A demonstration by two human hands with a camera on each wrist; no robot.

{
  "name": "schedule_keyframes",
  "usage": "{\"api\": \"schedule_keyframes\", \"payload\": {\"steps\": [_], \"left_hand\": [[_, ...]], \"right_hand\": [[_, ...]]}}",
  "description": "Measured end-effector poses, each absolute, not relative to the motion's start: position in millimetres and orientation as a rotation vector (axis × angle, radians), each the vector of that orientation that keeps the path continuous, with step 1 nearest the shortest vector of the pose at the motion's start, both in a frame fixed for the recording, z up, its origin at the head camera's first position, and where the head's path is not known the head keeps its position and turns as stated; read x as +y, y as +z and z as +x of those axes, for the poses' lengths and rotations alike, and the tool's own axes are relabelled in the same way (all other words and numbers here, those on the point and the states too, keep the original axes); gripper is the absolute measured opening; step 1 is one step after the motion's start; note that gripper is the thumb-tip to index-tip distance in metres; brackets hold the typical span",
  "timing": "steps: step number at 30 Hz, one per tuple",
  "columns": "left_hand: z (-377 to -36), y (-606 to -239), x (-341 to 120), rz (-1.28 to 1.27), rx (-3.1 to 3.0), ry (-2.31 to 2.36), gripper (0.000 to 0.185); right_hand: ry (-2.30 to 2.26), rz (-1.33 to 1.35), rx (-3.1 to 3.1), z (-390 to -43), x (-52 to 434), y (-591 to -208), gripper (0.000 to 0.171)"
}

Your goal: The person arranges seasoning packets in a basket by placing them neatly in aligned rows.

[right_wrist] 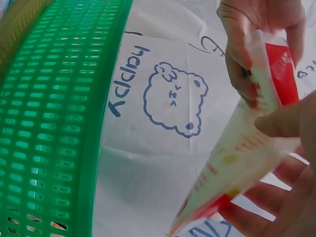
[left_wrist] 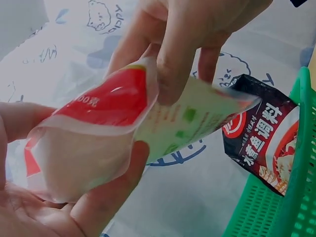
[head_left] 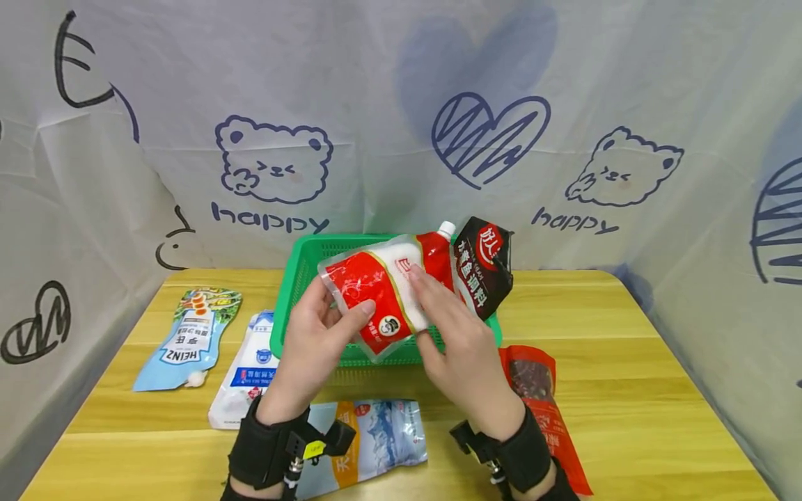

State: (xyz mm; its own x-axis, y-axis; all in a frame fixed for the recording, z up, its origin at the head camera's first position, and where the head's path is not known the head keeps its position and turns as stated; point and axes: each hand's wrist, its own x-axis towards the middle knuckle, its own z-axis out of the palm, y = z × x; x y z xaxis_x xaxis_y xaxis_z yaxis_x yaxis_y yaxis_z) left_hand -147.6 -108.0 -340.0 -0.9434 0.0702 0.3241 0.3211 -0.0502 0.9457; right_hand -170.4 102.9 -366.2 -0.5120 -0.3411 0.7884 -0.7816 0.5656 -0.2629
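Left grip (head_left: 315,346) and right grip (head_left: 465,346) hold a red pouch (head_left: 390,287), partly hiding a basket (head_left: 288,289)

- Yellowish wooden table (head_left: 601,313)
- Green basket (head_left: 285,306) stands near the back
- Light-blue pouch (head_left: 191,341) lies far left
- White-and-blue bag (head_left: 246,383) lies left of the basket
- Blue packet (head_left: 385,438) lies in front
- Red bag (head_left: 544,414) lies right

A glossy red-and-white pouch (head_left: 379,275) with curved gold lines is held aslant between both hands. Its bottom end sits between the thumb and fingers of the left hand (head_left: 316,348); the right hand (head_left: 462,344) has its fingertips across the white middle. The white cap (head_left: 446,229), on its spout, points upward beyond them.
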Motion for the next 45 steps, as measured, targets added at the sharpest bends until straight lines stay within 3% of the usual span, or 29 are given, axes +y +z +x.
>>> {"api": "schedule_keyframes", "payload": {"steps": [6,12,21,29,38,45], "left_hand": [[-148.1,-338.7,-111.4,-0.402,-1.923,-2.102,0.054],[-150.2,-341.3,-109.9,-0.421,-1.825,-2.107,0.053],[-149.7,-342.7,-108.9,-0.533,-1.784,-2.079,0.054],[-145.9,-343.8,-114.0,-0.61,-1.843,-2.099,0.055],[-150.0,-345.8,-126.0,-0.713,-1.978,-2.154,0.06],[-155.2,-348.5,-132.6,-0.616,-2.106,-2.169,0.059]], "right_hand": [[0.972,0.845,-2.108,-174.2,106.8,-365.9,0.076],[1.326,0.574,-2.169,-176.8,107.8,-367.7,0.063],[1.771,0.305,-2.199,-186.2,116.6,-368.8,0.068],[2.257,0.217,-1.945,-186.3,113.3,-364.2,0.059],[2.36,0.161,-1.692,-178.2,112.2,-359.2,0.055],[2.307,0.139,-1.665,-176.8,114.6,-359.2,0.059]]}}
